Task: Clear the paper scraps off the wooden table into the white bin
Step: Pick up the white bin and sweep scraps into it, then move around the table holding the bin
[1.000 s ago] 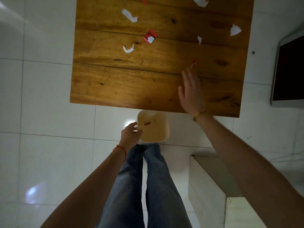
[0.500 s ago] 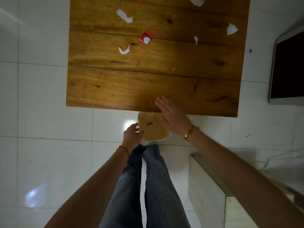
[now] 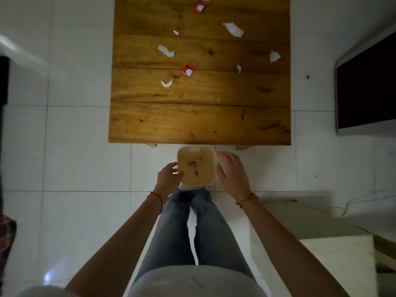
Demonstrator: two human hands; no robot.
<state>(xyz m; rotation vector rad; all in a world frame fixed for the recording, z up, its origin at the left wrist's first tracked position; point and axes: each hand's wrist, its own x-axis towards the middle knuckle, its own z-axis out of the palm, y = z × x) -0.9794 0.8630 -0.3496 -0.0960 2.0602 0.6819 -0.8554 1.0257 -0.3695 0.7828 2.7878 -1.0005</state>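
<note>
White bin sits just below the wooden worktop edge, left hand grasping its rim, right hand loosely open against its side. Red slivers lie inside; paper scraps dot the worktop.

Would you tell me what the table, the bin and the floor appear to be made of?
The table looks like solid wood planks with a warm satin varnish: grain, knots and seams show. The bin seems thin translucent plastic, since light glows through its walls, though that is uncertain. The floor looks like glossy white ceramic tile, with grout lines and reflections.
</note>
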